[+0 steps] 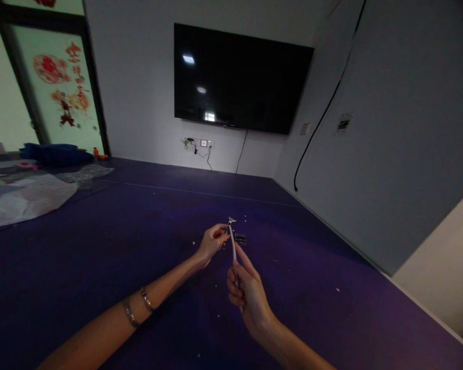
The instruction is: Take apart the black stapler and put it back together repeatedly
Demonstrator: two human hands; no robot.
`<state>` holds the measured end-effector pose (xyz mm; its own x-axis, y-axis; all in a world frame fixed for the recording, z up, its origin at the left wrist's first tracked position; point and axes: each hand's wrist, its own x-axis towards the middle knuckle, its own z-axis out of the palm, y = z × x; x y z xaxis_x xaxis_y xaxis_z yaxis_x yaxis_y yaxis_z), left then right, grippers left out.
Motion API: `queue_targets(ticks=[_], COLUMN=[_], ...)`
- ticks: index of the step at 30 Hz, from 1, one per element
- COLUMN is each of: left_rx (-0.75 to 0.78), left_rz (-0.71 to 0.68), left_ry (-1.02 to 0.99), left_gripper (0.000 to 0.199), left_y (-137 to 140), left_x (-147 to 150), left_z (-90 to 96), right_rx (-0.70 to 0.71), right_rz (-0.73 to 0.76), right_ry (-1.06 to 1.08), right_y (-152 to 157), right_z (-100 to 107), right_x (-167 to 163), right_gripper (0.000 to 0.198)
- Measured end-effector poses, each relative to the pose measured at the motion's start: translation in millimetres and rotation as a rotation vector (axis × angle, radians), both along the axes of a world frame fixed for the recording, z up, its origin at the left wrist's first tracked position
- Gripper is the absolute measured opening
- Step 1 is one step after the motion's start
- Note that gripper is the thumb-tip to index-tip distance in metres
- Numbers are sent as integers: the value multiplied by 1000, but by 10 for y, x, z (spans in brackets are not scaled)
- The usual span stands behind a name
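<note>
- While your right hand [251, 294] wraps its fingers around the lower part of a slim white stick [232, 240], the upper end points away from you.
- Your left hand [209, 245], with two metallic bracelets [130, 313] on its forearm, has its fingers drawn in at the stick's upper end; whether they pinch the stick or a small part beside it cannot be told.
- At your stick's far tip is a small flared silver head [232, 220].
- Just right of the stick, a small dark rectangular piece [241, 238] lies on the broad dark-purple surface [100, 267].
- Farther off, to your left, lies a crumpled white sheet [34, 198].
- Beyond, a black flat-screen television [243, 77] hangs on the grey wall [135, 87].
</note>
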<state>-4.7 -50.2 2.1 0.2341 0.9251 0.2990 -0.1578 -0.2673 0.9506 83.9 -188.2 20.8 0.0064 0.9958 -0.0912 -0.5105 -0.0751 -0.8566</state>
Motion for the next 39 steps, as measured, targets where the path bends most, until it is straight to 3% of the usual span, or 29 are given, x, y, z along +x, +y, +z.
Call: queue_targets(ticks=[5,7,11,13,21,30,39], left_rx=[2,-8,-67,-106,-257,-377,-631], left_rz=[-71,-78,-109,-138,-233,-341,-811], left_ry=[-14,-40,-95,-130,-186,-349,-495], left_gripper=[32,31,33,33,29,28,27], left_y=[14,13,11,2,-87,-133,-169], left_x=[-20,-12,8,13,15,-11,-50], left_z=[34,29,0,-9,-3,95,73], right_rx=[100,154,267,246,320,335,352], right_rz=[-81,-87,-228,-202,-64,-95,-52], right_ry=[-101,-174,-479,-585,-708,-725,-696], right_y=[416,640,992,1086,1059,1037,998], right_z=[195,226,134,40,-91,-155,-216], right_x=[291,457,763,863,866,949,835], right_gripper=[41,43,47,48,45,46,45])
